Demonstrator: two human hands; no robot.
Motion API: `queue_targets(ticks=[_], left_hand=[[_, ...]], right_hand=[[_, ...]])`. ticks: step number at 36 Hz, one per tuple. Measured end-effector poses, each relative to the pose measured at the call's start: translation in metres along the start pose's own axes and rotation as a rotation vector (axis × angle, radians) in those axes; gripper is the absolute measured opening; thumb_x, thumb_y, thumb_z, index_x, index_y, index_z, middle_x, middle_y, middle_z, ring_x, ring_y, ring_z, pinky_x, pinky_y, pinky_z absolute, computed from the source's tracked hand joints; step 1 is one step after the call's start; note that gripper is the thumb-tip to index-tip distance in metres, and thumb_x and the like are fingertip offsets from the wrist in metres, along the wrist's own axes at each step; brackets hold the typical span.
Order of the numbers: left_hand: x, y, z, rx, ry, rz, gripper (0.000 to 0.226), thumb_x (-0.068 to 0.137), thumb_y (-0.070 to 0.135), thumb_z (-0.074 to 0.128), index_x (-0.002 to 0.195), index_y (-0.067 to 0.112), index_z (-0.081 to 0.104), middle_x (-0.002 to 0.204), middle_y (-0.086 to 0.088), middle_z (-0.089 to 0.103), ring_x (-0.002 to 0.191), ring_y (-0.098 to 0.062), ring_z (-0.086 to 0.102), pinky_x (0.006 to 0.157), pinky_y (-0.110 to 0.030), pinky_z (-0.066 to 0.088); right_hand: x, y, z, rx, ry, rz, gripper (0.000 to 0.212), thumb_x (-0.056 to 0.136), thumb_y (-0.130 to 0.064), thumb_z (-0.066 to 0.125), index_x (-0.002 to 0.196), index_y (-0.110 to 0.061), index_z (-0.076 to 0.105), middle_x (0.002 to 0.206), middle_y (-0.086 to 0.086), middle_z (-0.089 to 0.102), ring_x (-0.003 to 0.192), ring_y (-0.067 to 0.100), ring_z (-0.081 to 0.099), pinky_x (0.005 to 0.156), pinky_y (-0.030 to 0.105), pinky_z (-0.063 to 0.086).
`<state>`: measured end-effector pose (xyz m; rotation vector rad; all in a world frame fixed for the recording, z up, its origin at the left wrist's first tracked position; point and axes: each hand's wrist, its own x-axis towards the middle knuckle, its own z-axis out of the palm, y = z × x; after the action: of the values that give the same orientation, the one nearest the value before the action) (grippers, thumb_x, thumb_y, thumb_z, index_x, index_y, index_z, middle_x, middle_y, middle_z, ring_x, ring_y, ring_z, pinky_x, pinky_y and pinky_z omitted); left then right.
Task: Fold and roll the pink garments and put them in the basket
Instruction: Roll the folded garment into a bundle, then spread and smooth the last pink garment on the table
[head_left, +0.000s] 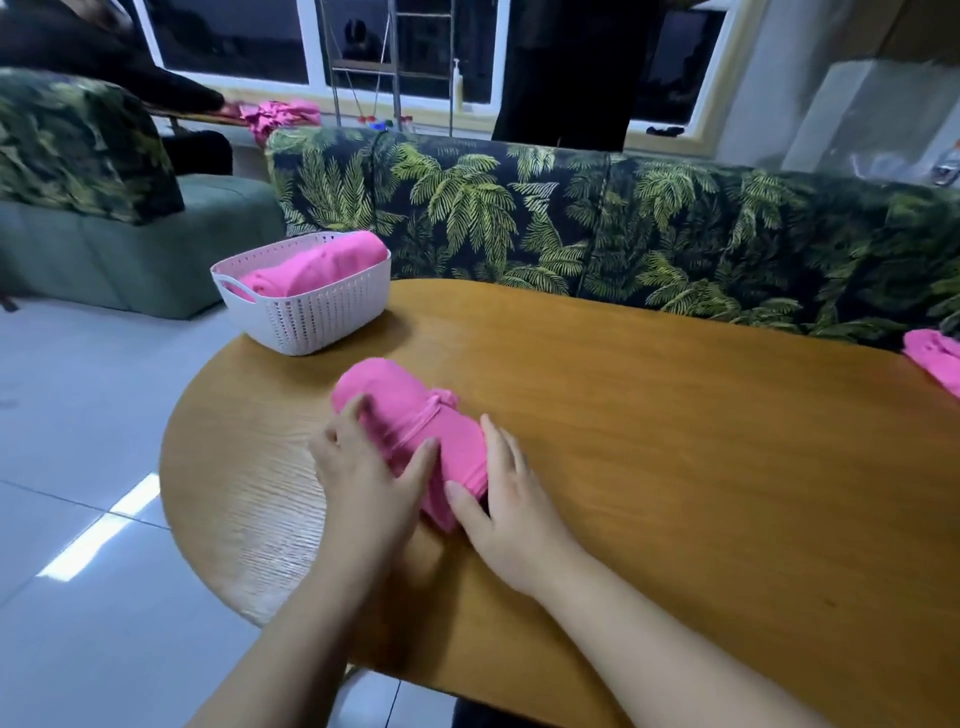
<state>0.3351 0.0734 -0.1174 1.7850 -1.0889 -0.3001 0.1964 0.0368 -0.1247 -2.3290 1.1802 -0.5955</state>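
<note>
A rolled pink garment (410, 415) with a knotted tie round its middle lies on the wooden table (675, 441). My left hand (363, 467) rests on its left side, fingers spread over the roll. My right hand (504, 499) touches its near right end with straight fingers. A white perforated basket (311, 317) stands at the table's far left edge with another rolled pink garment (317, 267) inside it. More pink cloth (935, 358) lies at the table's right edge.
A palm-print sofa (623, 223) runs behind the table. A green seat (156, 249) stands at the left on a tiled floor. Crumpled pink cloth (283, 115) lies on a far surface by the windows, next to a person's dark sleeve.
</note>
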Motion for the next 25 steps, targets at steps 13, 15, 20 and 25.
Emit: queue_targets(ticks=[13,15,20,25], left_hand=[[0.063,-0.010,-0.024,-0.112,-0.147,-0.110,0.093,0.056,0.035,0.071,0.142,0.029,0.037,0.138,-0.006,0.031,0.116,-0.013,0.039,0.099,-0.022,0.031],[0.073,-0.012,-0.033,-0.130,-0.153,-0.081,0.087,0.049,0.032,0.067,0.132,0.033,0.045,0.133,-0.006,0.038,0.118,-0.016,0.044,0.101,-0.029,0.038],[0.107,0.003,-0.065,-0.092,-0.123,0.139,0.074,0.058,0.027,0.072,0.126,0.038,0.045,0.127,0.001,0.046,0.114,-0.024,0.054,0.092,-0.034,0.050],[0.171,0.040,-0.100,0.116,0.056,0.396,0.068,0.063,0.020,0.071,0.126,0.032,0.047,0.125,-0.003,0.037,0.108,-0.005,0.040,0.091,-0.008,0.036]], right_hand=[[0.055,0.012,0.001,0.087,-0.096,-0.184,0.055,0.096,-0.031,0.045,0.149,-0.024,0.030,0.151,-0.008,0.035,0.137,0.003,0.031,0.111,0.014,0.020],[0.065,0.016,0.005,0.052,-0.040,-0.049,0.058,0.097,-0.030,0.049,0.150,-0.025,0.025,0.155,-0.007,0.031,0.140,0.012,0.030,0.112,0.021,0.021],[0.081,0.019,0.006,-0.129,-0.006,0.095,0.053,0.096,-0.036,0.047,0.145,-0.024,0.032,0.153,-0.009,0.030,0.137,0.012,0.033,0.114,0.029,0.023],[0.087,0.019,0.006,-0.183,-0.007,0.109,0.042,0.097,-0.038,0.045,0.137,-0.026,0.040,0.143,-0.011,0.039,0.131,0.009,0.036,0.110,0.026,0.023]])
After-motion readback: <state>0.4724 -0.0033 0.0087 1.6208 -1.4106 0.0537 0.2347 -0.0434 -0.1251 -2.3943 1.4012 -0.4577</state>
